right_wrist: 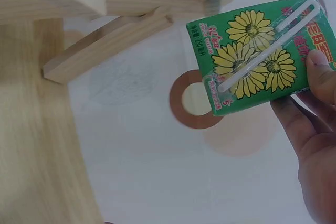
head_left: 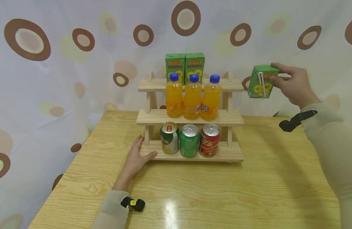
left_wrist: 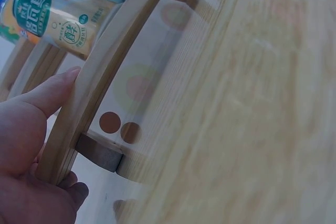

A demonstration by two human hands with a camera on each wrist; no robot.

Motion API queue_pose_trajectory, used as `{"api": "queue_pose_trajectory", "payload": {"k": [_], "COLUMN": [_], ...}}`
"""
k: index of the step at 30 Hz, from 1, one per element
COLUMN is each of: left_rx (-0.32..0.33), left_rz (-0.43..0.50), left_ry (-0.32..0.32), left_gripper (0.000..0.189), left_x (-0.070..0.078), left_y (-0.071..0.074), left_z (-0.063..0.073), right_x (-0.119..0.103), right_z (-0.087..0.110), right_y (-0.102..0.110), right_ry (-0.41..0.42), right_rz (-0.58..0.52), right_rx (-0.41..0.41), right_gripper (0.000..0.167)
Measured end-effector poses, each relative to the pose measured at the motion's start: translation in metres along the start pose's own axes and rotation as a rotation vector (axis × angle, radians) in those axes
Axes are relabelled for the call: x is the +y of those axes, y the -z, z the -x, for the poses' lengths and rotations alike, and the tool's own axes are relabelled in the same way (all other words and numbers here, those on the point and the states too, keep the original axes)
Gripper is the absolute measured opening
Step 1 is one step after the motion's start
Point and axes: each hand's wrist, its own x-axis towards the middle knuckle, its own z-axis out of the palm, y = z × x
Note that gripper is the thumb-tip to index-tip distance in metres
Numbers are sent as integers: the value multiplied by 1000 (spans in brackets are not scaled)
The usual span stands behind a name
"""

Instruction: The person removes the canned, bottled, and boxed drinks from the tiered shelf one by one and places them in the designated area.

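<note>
My right hand (head_left: 296, 84) pinches a green drink carton (head_left: 256, 86) in the air, right of the shelf's top tier. Yellow flowers and a white straw show on its face in the right wrist view. Low on the left, my left hand (head_left: 137, 159) grips the end of the wooden shelf's bottom tier (head_left: 230, 152), its thumb on the top face and fingers beneath in the left wrist view. Beside that thumb stands a green and cream can (head_left: 170, 143). Two more green drink cartons (head_left: 175, 65) stand side by side on the top tier.
Three orange drink bottles (head_left: 192, 103) with blue caps fill the middle tier's centre. A green can (head_left: 189, 144) and a red can (head_left: 209, 141) stand on the bottom tier. The shelf rests on a wooden table (head_left: 193, 190) before a circle-patterned cloth (head_left: 78, 70).
</note>
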Motion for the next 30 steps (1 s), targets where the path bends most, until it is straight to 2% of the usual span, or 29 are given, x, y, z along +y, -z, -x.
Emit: {"api": "queue_pose_trajectory", "payload": {"k": [10,16,26,30], "left_rx": [-4,7,3,15], "left_rz": [9,6,7,3], "left_ry": [0,-13,0,-3], "left_gripper": [98,97,98,98], "left_x": [-2,-1,-1,-1], "left_y": [1,1,1,0], "left_z": [3,1,3,1], "right_x": [64,95,136,151], "right_z": [12,11,17,15], "right_y": [-20,-33,-52,-55], "right_ry": [5,-12,-90,-88], "right_rz": [133,94,126,111], "right_rx": [21,13,-58,-57], "right_gripper": [54,53,55,55]}}
